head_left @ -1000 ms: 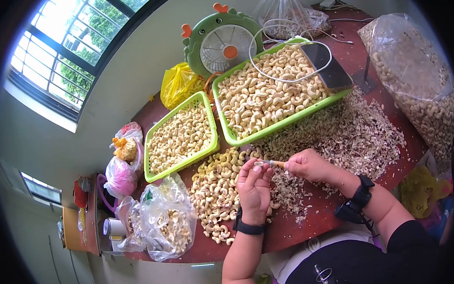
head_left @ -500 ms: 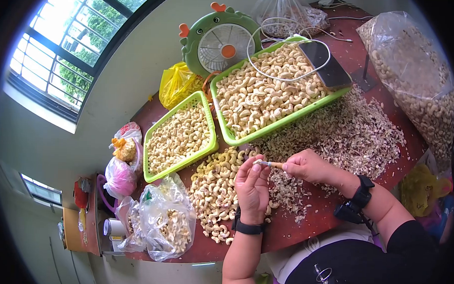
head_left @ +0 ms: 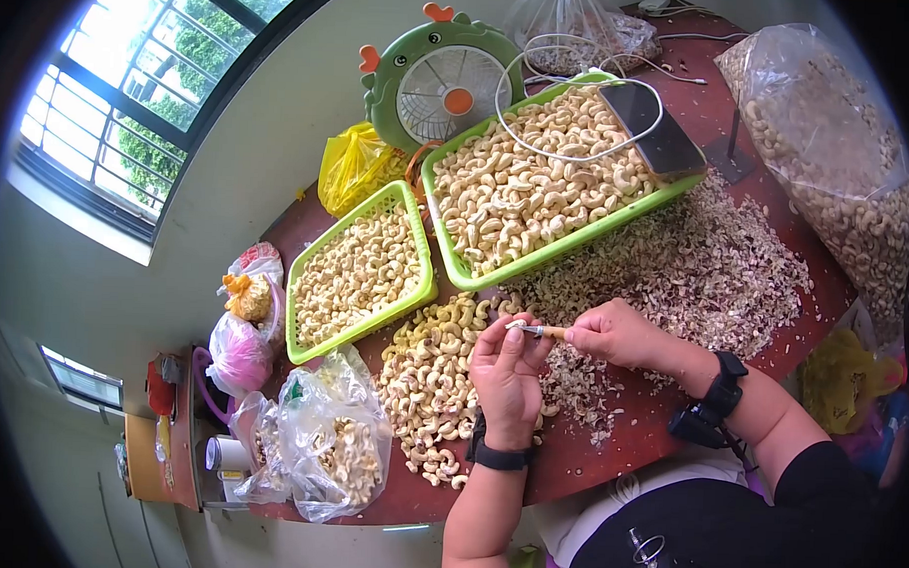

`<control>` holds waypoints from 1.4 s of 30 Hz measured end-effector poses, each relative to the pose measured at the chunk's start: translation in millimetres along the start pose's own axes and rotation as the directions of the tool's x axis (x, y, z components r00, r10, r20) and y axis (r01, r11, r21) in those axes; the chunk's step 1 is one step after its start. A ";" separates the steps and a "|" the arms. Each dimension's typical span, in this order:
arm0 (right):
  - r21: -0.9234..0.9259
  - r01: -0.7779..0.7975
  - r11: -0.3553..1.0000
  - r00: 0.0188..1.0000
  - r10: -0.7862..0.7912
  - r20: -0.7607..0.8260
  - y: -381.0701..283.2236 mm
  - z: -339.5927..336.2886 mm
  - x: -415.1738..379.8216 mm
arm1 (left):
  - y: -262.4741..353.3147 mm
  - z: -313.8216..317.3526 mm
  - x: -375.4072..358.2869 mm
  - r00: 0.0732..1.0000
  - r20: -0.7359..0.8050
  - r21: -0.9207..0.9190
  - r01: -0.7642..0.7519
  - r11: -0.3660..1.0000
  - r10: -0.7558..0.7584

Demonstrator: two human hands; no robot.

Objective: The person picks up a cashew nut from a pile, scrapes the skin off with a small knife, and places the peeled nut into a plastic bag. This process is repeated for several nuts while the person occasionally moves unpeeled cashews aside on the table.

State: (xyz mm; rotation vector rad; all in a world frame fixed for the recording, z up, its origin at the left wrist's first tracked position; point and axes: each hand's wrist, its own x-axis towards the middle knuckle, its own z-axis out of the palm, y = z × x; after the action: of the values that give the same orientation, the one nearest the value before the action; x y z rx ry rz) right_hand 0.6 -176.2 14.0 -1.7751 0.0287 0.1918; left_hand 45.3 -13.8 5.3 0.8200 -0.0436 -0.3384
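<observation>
Between the thumb and fingers of my left hand (head_left: 508, 386) is a cashew nut (head_left: 516, 324), mostly covered by the fingertips. My right hand (head_left: 613, 333) grips a small knife (head_left: 548, 331) by its wooden handle, its short metal blade touching or very near the nut. Just left of my left hand lies a pile of loose cashews (head_left: 436, 384) on the red table (head_left: 568, 463). A heap of peeled skins and flakes (head_left: 695, 272) spreads beyond my right hand.
Behind stand a large green basket (head_left: 475, 282) and a smaller green basket (head_left: 357, 354), both full of cashews. A phone (head_left: 645, 125) rests on the large one. A fan (head_left: 446, 83), clear bags (head_left: 334, 450) and a big sack of nuts (head_left: 829, 157) surround the work area.
My left hand has shifted very slightly, its fingers adjusting around the cashew. The knife tip stays at the nut, and my right hand is almost unmoved.
</observation>
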 end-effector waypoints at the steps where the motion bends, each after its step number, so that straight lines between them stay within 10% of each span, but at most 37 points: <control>1: -0.031 0.001 1.000 1.000 -0.002 -0.010 1.7 -0.3 0.9 | -0.6 1.4 -1.2 1.000 -0.026 0.006 -0.006 1.000 0.006; 42: 0.138 -0.033 0.990 0.997 0.024 0.067 -2.5 -0.4 -0.5 | 4.0 1.2 -0.3 0.998 0.062 -0.119 0.036 0.992 -0.028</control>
State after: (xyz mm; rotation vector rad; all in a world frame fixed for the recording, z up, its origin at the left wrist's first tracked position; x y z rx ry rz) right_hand 0.5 -176.1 16.6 -1.6297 0.0208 0.2622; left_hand 46.0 -12.0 9.0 0.6917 -0.0657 -0.3921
